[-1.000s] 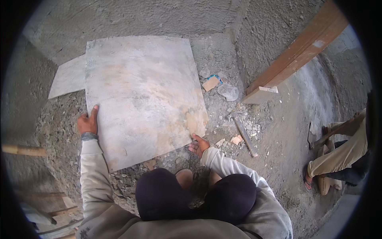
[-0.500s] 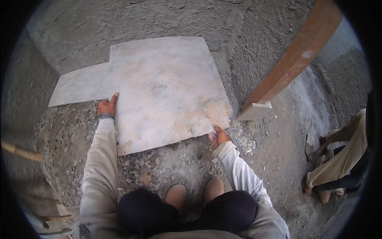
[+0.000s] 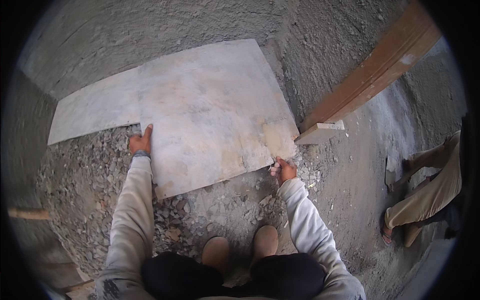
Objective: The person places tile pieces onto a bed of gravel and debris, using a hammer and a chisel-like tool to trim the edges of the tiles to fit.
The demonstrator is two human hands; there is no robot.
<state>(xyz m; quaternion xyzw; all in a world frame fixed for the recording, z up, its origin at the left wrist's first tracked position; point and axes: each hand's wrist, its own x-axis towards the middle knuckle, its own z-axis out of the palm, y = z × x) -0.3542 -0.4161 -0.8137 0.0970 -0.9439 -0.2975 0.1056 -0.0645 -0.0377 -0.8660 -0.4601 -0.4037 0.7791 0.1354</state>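
Observation:
My left hand grips the left edge of a large, pale, stained board, thumb on top and fingers round the edge. My right hand is closed on the near edge of that board, close to its right corner. A narrower pale board extends from the large one to the left, along the rough wall. The large board's right edge lies close to a short pale wood piece at the foot of a brown timber.
Gravel and rubble lie around my feet. Rough concrete walls rise at the back and right. A wooden piece shows at the far left. Another person's legs in tan trousers stand at the far right.
Both my hands have moved the large board rightward, toward the timber. The loose debris and metal tool seen beside it earlier are now hidden. My right hand has moved right with the board.

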